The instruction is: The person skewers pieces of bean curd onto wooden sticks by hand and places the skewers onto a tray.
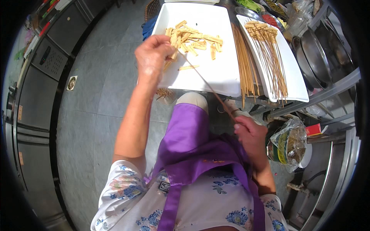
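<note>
My right hand (251, 134) is closed around the lower end of a thin wooden skewer (208, 85), which slants up and left across the near part of a white tray (225, 81). My left hand (151, 56) is pinched at the tray's left side, by the skewer's far end, on a yellow tofu skin piece (168, 64) partly hidden by the fingers. Several more folded tofu skin pieces (198, 45) lie in a loose heap just beyond, with a single strip (189, 67) nearer to me.
Bare skewers (243, 63) lie in a bundle right of the tray. A second white tray (296, 90) holds several loaded skewers (266, 36). Metal bowls (314, 54) stand on the right-hand rack. Below the table are a container of short sticks (165, 95) and a plastic-wrapped tub (288, 144).
</note>
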A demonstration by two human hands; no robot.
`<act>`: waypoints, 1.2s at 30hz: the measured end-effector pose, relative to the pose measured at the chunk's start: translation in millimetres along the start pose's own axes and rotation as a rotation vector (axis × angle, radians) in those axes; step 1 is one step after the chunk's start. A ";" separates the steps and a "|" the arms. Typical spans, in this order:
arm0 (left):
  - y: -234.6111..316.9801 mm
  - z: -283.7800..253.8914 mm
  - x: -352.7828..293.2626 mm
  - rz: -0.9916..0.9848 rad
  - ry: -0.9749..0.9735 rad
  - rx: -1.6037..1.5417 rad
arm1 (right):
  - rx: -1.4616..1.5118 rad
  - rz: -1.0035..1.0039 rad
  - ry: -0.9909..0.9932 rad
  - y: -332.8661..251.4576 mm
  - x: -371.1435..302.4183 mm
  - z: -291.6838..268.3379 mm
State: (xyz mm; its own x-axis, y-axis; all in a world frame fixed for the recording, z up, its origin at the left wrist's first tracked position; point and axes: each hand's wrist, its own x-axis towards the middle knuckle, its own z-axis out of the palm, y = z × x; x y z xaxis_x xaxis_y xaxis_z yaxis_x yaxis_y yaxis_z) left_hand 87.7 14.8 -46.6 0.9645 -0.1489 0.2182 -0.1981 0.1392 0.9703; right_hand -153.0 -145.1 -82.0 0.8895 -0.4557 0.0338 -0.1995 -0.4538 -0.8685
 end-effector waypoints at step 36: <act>-57.8 40.4 -5.3 0.328 -0.353 1.131 | -0.570 -0.542 0.297 0.9 128.4 -19.6</act>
State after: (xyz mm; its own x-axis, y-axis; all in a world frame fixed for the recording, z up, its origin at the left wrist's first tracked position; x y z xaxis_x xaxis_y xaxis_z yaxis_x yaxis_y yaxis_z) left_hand 87.0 -32.0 -99.6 0.7750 -0.5479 0.3150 -0.6319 -0.6809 0.3703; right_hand -47.1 -219.1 -68.7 0.7927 -0.2096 0.5725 -0.0241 -0.9491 -0.3140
